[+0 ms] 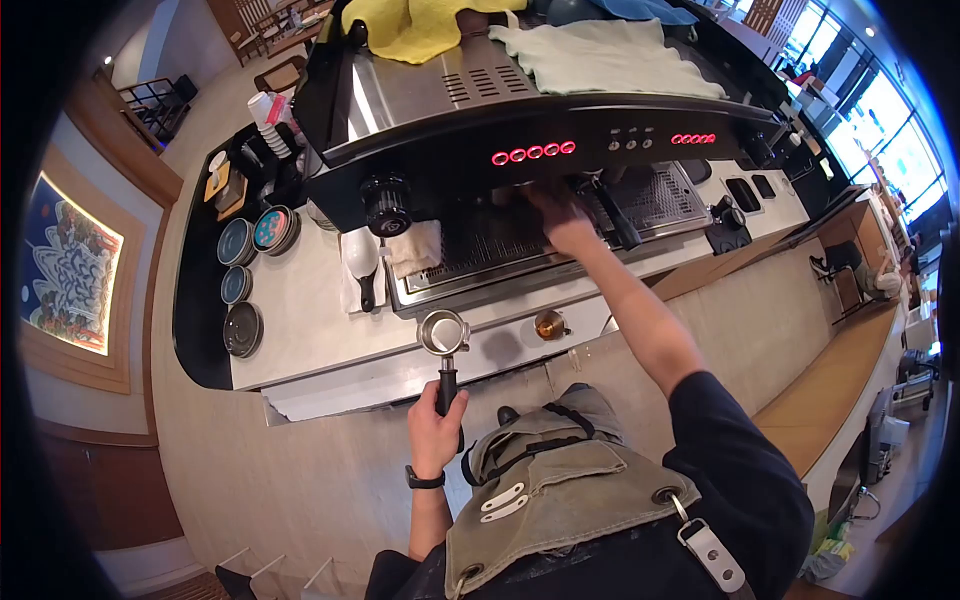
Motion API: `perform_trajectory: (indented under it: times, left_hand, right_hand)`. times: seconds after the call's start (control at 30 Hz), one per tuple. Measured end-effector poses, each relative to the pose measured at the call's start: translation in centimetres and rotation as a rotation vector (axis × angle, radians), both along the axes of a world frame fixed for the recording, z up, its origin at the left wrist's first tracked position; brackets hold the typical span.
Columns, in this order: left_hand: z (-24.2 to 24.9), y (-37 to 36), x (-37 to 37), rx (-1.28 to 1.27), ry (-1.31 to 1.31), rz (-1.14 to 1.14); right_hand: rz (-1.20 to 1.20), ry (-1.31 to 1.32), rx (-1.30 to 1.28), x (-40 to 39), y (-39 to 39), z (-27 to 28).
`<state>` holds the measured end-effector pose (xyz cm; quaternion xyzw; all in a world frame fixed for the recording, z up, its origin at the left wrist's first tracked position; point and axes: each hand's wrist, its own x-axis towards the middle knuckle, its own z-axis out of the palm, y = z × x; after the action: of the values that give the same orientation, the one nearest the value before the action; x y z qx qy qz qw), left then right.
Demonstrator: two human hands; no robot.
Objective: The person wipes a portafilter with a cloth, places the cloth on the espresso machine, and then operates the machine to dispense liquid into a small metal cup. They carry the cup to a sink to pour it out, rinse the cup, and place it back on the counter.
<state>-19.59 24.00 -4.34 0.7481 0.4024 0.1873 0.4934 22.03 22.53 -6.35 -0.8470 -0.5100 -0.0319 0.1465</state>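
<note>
My left hand (435, 432) is wrapped round the black handle of a portafilter (443, 333), held in front of the counter edge with its metal basket facing up. My right hand (568, 222) reaches in under the front of the espresso machine (440, 150), above the drip tray (480, 243). Its fingers are blurred and partly hidden by the machine, so what they touch does not show. Just right of that hand, a second portafilter (618, 215) sits under the machine, its black handle pointing outward. A small amber cup (550, 324) stands on the counter below.
A white scoop (360, 262) and a folded cloth (415, 248) lie left of the drip tray. Several stacked saucers (238, 242) line the left counter. A tamper (728, 215) rests at the right. Yellow cloth (410, 28) and pale cloth (610, 58) cover the machine's top.
</note>
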Motion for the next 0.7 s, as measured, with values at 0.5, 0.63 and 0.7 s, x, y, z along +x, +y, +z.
perform_trajectory:
  times: [0.5, 0.63, 0.7]
  left_hand:
    - [2.7, -1.3, 2.0, -0.016, -0.045, -0.025]
    - [2.7, -1.3, 3.8, -0.011, -0.043, -0.055]
    - [3.0, -1.4, 5.7, 0.006, -0.04, -0.076]
  right_hand:
    - [0.356, 0.064, 0.51, -13.6, -0.7, -2.1]
    - [0.216, -0.073, 0.46, -6.0, -7.9, -3.7]
    - [0.053, -0.094, 0.488, -4.7, -10.5, -4.0]
